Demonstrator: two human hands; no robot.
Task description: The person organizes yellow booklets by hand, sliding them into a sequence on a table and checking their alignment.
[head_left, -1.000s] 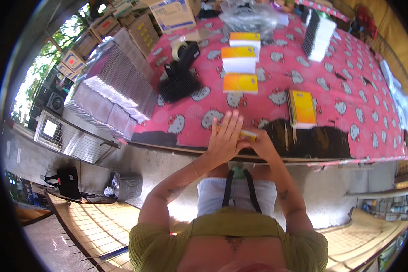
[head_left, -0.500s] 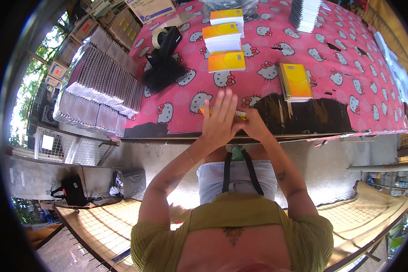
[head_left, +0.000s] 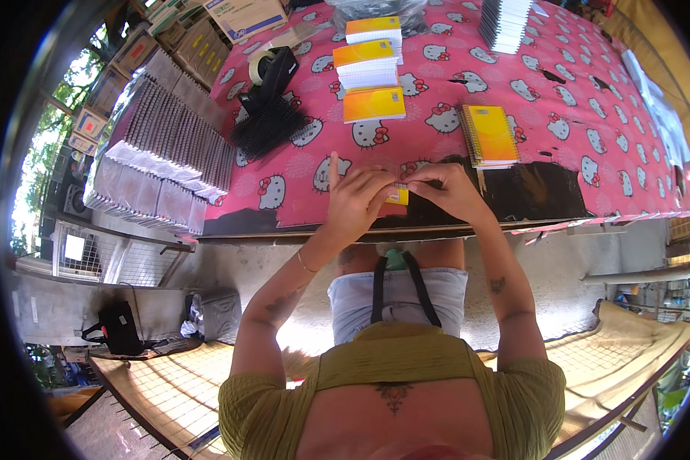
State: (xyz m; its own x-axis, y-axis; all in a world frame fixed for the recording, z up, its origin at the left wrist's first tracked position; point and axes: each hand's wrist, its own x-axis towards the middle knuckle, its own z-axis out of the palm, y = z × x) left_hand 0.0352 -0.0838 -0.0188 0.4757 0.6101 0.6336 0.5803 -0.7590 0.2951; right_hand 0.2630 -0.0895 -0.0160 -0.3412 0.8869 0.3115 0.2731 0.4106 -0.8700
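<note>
A small yellow notebook (head_left: 396, 198) lies at the table's near edge, mostly covered by my hands. My left hand (head_left: 360, 193) is closed over its left part, one finger sticking up, fingertips at the notebook's upper edge. My right hand (head_left: 450, 192) pinches at that same edge from the right, its fingertips almost meeting the left ones. Whether a thin wire is between the fingertips cannot be made out. To the right lies a spiral-bound yellow notebook stack (head_left: 489, 136). Beyond my hands stand several piles of yellow-covered pads, the nearest pile (head_left: 373, 104) being low.
A heap of black spiral coils (head_left: 270, 126) lies beside a black tape dispenser (head_left: 272, 74). Tall rows of spiral notebooks (head_left: 165, 142) fill the left side. Another white spiral stack (head_left: 506, 24) stands far back. The pink tablecloth (head_left: 429, 157) is torn near the front, baring a dark surface.
My left hand has gone from lying flat with fingers stretched over the notebook to curled fingers at its edge. My right hand's fingertips have come up to meet it. The view has shifted slightly.
</note>
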